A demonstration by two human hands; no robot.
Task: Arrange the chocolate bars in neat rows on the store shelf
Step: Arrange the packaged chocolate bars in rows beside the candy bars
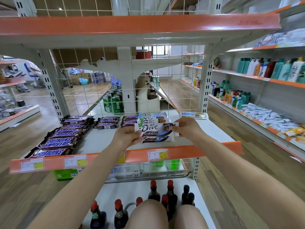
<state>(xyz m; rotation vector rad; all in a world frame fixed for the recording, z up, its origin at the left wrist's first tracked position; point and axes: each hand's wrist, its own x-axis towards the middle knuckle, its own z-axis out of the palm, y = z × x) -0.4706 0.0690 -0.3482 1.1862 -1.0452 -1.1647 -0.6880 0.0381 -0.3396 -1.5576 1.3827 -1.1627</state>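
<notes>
With both ends pinched, left hand (127, 136) and right hand (186, 128) hold a Dove bar (155, 129) level above the shelf (102, 138), fingers clasped on its wrapper, likely to square it with the Dove row (151, 118) beside the Snickers bars (61, 139).

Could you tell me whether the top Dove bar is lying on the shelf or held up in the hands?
Held up: the left hand and right hand pinch the ends of the Dove bar.
</notes>
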